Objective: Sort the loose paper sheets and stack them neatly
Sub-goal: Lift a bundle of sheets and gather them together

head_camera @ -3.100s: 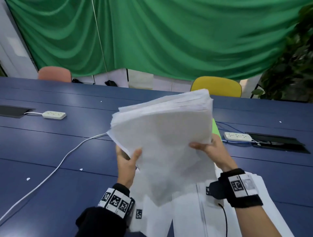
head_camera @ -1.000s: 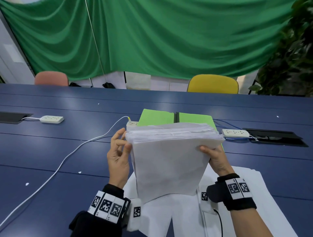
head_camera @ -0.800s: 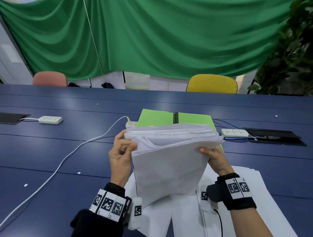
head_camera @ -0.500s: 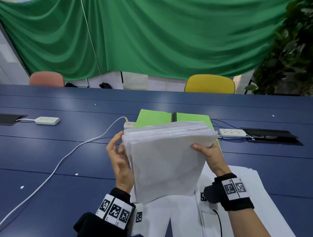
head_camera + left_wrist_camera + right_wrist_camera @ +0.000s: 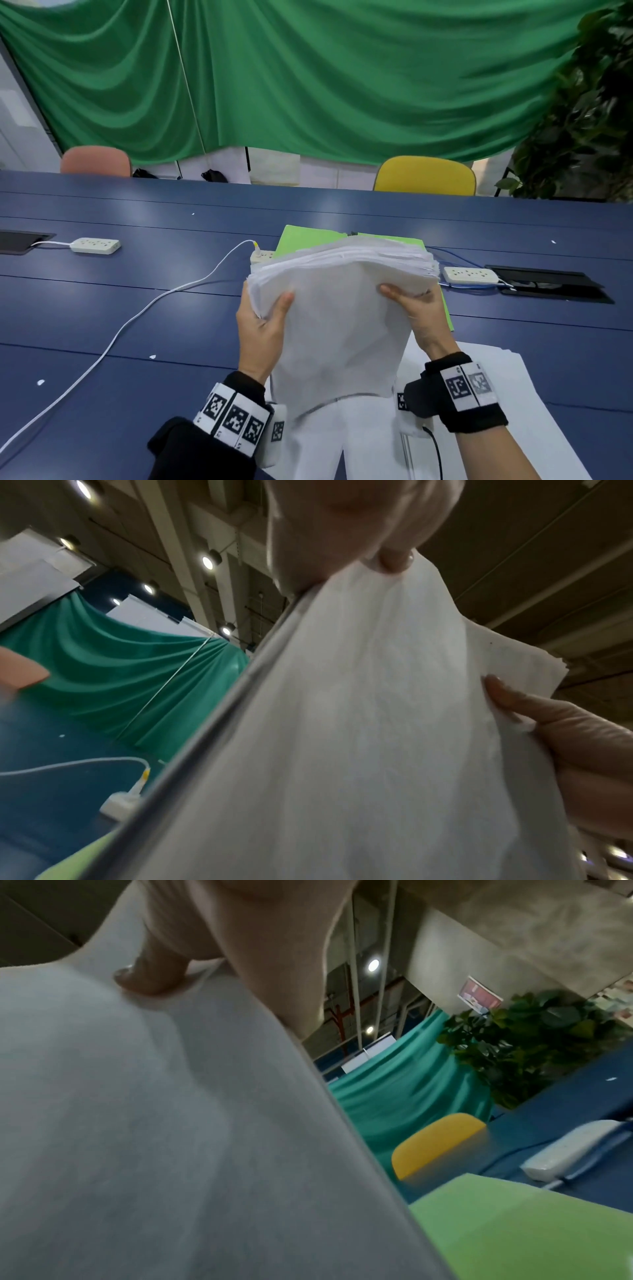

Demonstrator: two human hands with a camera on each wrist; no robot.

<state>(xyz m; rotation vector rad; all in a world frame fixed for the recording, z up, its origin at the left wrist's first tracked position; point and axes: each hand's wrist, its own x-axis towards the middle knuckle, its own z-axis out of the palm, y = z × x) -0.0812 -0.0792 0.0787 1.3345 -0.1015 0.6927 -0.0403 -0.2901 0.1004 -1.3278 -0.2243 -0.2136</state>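
A thick stack of white paper sheets (image 5: pixel 342 308) stands on edge in front of me, its top edges fanned and uneven. My left hand (image 5: pixel 263 322) grips its left side, thumb on the near face. My right hand (image 5: pixel 418 308) grips the right side, thumb pressed on the front. The stack's lower edge rests among more loose white sheets (image 5: pixel 496 404) lying flat on the blue table (image 5: pixel 137 308). In the left wrist view the stack (image 5: pixel 342 723) fills the frame and the right hand's thumb (image 5: pixel 548 718) shows. In the right wrist view my thumb (image 5: pixel 150 974) presses the paper (image 5: pixel 137 1123).
A green folder (image 5: pixel 308 240) lies open behind the stack. White power strips (image 5: pixel 96 245) (image 5: pixel 471 275) and a white cable (image 5: pixel 137 315) lie on the table. Black cable hatches (image 5: pixel 548 284) sit at both sides. Pink and yellow chairs (image 5: pixel 424 174) stand beyond the far edge, a plant (image 5: pixel 582 120) at the right.
The left hand went from fingering the stack's top left corner to gripping its left side with the thumb on the front. The top edges now fan back more.
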